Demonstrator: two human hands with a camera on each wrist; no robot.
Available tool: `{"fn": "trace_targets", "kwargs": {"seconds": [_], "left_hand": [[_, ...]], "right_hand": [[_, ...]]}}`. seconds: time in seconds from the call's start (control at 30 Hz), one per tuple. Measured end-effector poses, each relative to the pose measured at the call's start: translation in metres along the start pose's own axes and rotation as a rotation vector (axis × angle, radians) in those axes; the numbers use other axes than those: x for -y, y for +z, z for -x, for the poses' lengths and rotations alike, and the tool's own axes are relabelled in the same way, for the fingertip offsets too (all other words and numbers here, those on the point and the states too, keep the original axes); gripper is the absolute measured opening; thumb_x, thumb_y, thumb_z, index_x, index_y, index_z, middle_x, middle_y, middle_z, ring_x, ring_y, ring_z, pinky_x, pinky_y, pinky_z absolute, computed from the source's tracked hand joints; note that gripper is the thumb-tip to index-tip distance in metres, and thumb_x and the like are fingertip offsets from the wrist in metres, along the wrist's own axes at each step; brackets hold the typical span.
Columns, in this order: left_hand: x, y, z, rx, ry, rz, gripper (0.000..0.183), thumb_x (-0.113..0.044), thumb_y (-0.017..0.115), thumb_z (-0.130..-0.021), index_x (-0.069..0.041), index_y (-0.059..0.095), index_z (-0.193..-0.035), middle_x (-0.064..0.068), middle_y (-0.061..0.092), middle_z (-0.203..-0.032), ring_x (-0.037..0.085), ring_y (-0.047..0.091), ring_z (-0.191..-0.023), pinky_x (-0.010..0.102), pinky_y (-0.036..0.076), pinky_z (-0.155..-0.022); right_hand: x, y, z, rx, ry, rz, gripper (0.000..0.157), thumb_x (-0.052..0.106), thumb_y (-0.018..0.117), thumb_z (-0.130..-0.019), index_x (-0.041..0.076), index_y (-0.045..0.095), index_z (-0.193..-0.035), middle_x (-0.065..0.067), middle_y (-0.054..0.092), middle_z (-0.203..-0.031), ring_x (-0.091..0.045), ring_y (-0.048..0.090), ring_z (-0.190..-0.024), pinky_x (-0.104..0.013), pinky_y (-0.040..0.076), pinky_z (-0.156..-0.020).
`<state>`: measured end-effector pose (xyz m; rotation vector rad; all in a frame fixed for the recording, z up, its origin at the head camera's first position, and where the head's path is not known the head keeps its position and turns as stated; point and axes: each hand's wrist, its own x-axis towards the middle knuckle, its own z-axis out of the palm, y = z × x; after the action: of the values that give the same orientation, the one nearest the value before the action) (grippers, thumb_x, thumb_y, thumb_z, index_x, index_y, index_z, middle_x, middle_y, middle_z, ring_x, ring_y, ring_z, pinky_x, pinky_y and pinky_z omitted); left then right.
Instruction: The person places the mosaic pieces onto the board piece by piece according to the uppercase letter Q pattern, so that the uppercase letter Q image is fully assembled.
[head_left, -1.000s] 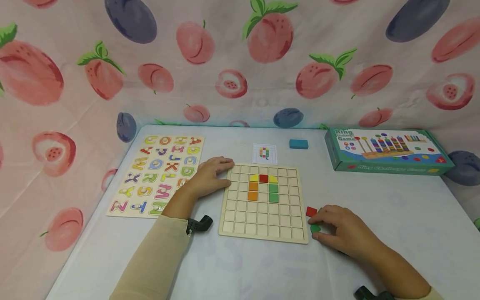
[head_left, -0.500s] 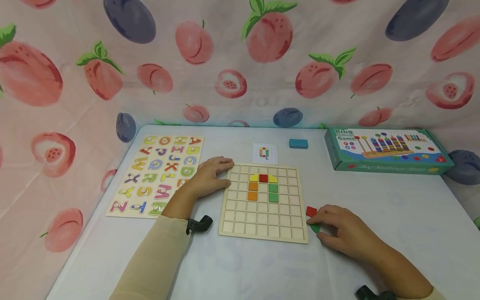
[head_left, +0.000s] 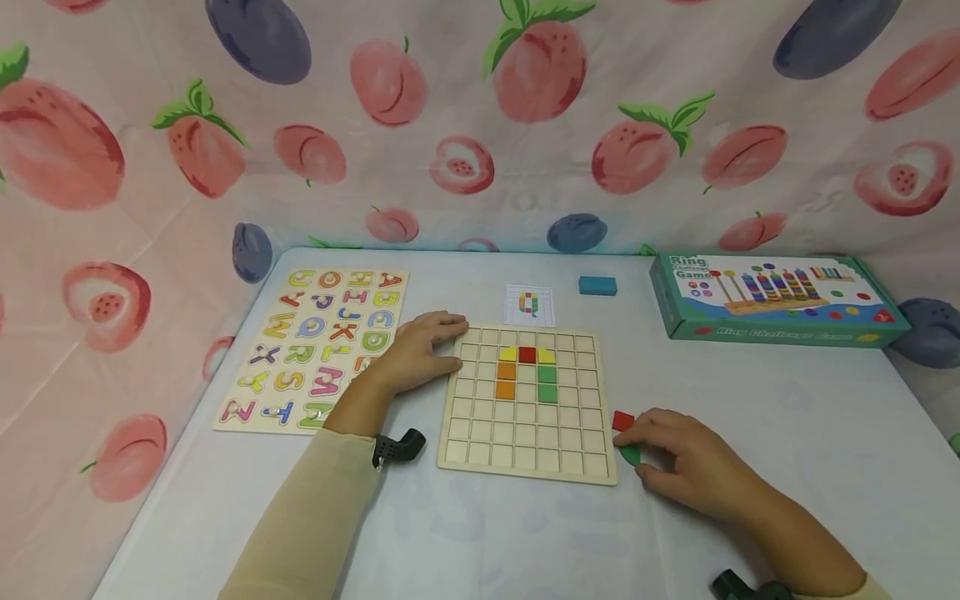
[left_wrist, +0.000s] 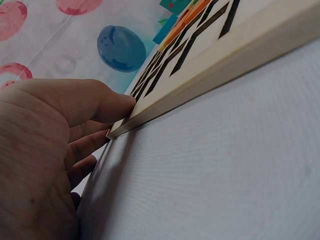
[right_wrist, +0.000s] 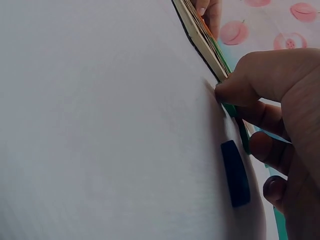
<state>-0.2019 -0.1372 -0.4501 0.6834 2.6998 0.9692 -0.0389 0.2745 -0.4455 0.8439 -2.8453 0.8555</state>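
Note:
In the head view, my left hand [head_left: 422, 350] rests at the back left corner of a wooden grid board [head_left: 525, 458], fingers nearly straight and thumb on the rim. Red, yellow, orange and green tiles form an arch in the board's upper cells. To the board's right, my right hand [head_left: 686, 458] has its index finger and thumb at opposite ends of a green tile [head_left: 630, 455], low over the table. Just beyond the fingertips lies a red tile [head_left: 622, 421]. The right wrist view shows a blue tile [right_wrist: 235, 172] on the table beneath that hand, hidden in the head view.
An alphabet puzzle board [head_left: 262, 392] lies at left, partly under the left forearm. Behind the grid board are a small picture card [head_left: 529, 307] and a blue block [head_left: 597, 286]. A green game box [head_left: 780, 333] stands at the back right.
My right thumb has drawn back slightly and the green tile has turned a little between index finger and thumb. My left hand stays in place on the board.

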Motion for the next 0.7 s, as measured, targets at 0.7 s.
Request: {"fn": "trace_targets", "kwargs": {"seconds": [0.7], "left_hand": [[-0.0002, -0.0017, -0.0006, 0.008, 0.014, 0.0, 0.067, -0.023, 0.08, -0.093, -0.01, 0.058, -0.155, 0.003, 0.05, -0.164, 0.026, 0.032, -0.158, 0.052, 0.014, -0.129]], "right_hand": [[0.0032, -0.0057, -0.0017, 0.02, 0.041, 0.01, 0.043, 0.013, 0.093, -0.08, 0.033, 0.078, -0.115, 0.023, 0.067, -0.11, -0.002, 0.058, -0.093, -0.031, 0.055, -0.082]]}}
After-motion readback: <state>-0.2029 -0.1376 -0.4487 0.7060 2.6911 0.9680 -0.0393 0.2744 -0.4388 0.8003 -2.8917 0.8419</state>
